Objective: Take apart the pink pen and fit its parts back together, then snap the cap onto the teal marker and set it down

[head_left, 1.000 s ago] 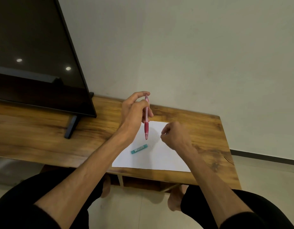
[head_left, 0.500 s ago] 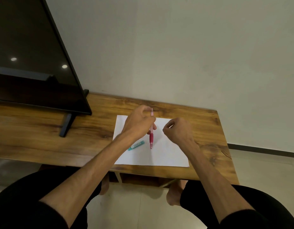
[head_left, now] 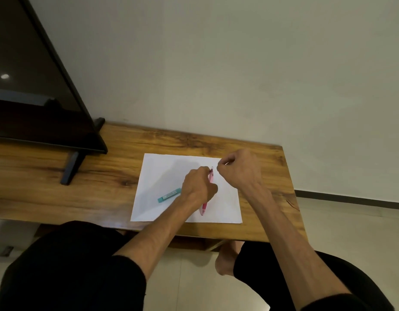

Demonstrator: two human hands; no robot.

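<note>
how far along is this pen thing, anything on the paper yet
Done: the paper is laid flat on the table, and a teal tube lies on it. In hand: the left hand grips the pink pen, tip toward the sheet's near edge; the right hand pinches something thin and pale by the pen's top end, too small to tell. Left: the sheet shows no marks.
</note>
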